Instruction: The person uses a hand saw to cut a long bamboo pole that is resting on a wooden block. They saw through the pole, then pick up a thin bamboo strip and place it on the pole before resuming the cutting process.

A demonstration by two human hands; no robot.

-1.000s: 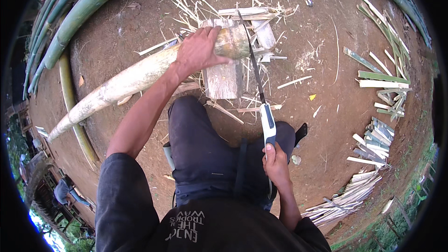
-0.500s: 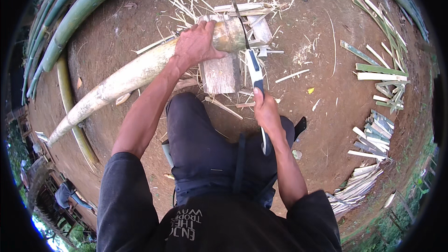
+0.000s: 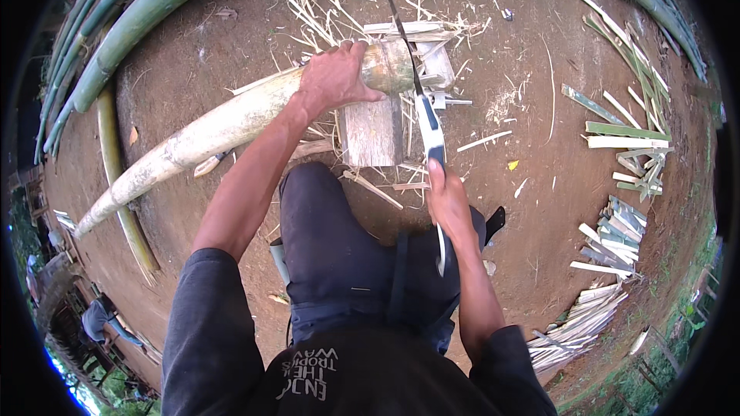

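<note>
A thick pale bamboo pole (image 3: 208,135) slants from the far left up to the middle, its near end resting on a wooden block (image 3: 371,135). My left hand (image 3: 339,77) grips it from above near that end, thumb and fingers spread round its curve. In my right hand (image 3: 451,204) is a handsaw (image 3: 429,127) with a white and dark-blue handle, fingers closed round the grip. Its long dark blade crosses the pole's cut end, right of my left hand. How deep the blade sits in the bamboo cannot be made out.
Shavings (image 3: 308,11) and offcuts lie around the block. Split bamboo strips (image 3: 617,135) and a strip pile (image 3: 582,327) are on the right. Green bamboo poles (image 3: 139,23) lie at the upper left. A wooden handle (image 3: 208,166) shows beside the pole. Another person (image 3: 99,317) is far left.
My right hand has drawn the saw a little toward me along the cut. My left hand keeps its place on the bamboo pole. The whole view has shifted slightly.
</note>
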